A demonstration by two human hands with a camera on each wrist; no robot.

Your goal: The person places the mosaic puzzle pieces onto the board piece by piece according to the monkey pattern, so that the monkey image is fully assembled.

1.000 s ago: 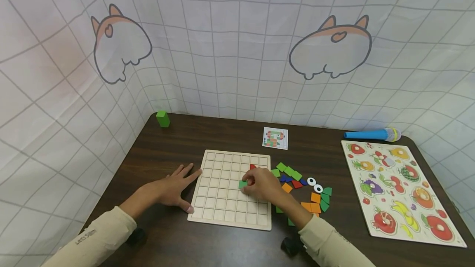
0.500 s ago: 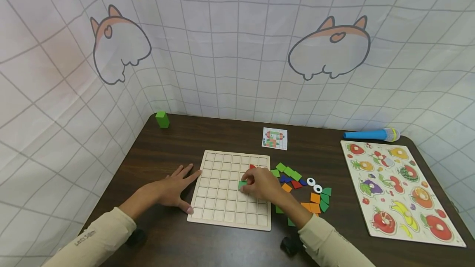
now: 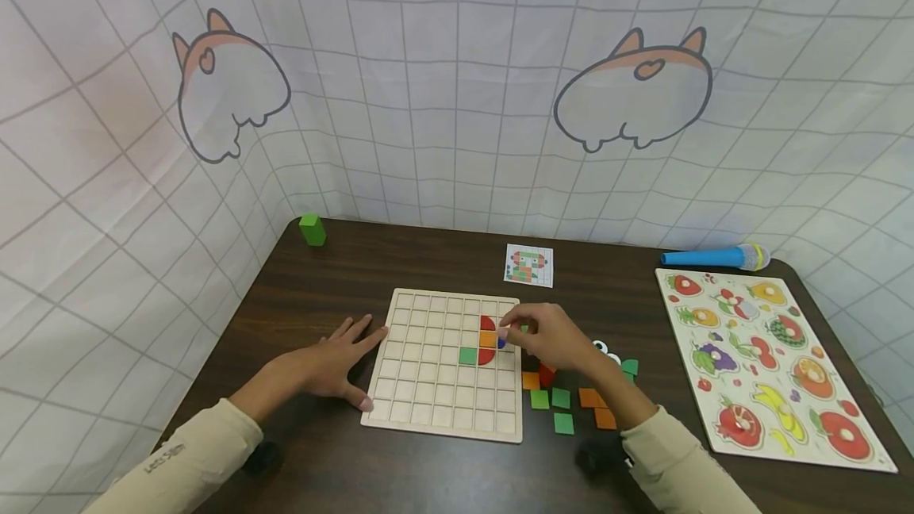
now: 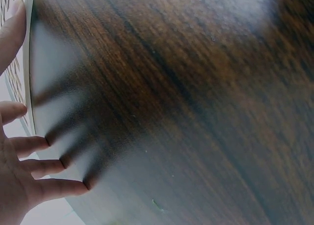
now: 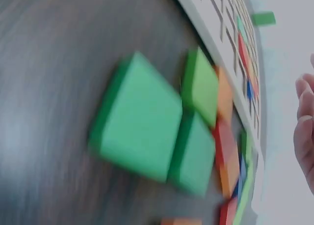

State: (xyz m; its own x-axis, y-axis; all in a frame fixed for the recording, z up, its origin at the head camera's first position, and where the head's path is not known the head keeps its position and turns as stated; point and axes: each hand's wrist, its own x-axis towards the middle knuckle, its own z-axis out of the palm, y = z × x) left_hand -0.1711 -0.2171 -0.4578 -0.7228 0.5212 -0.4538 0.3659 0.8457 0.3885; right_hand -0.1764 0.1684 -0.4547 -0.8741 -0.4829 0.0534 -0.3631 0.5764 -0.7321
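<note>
The wooden grid board (image 3: 432, 395) lies on the table, its left edge touched by the spread thumb and fingers of my left hand (image 3: 324, 363). On its right half sit a green square (image 3: 468, 356), an orange square (image 3: 488, 339), red curved pieces (image 3: 485, 357) above and below the orange one, and a small blue piece (image 3: 501, 343). My right hand (image 3: 550, 335) hovers over the board's right edge, fingertips close to the blue piece, fingers loosely bent with no piece showing in them. In the right wrist view, part of this hand (image 5: 306, 126) shows at the right edge.
Loose green (image 3: 563, 423), orange (image 3: 604, 418) and red pieces lie right of the board, some hidden under my right arm. Behind it is a pattern card (image 3: 529, 266). A fruit puzzle (image 3: 771, 371) and toy microphone (image 3: 714, 258) are at right, a green block (image 3: 312, 230) far left.
My right hand has let go of the green square and moved to the right, uncovering that square and the orange, red and blue pieces. My left hand stays in place.
</note>
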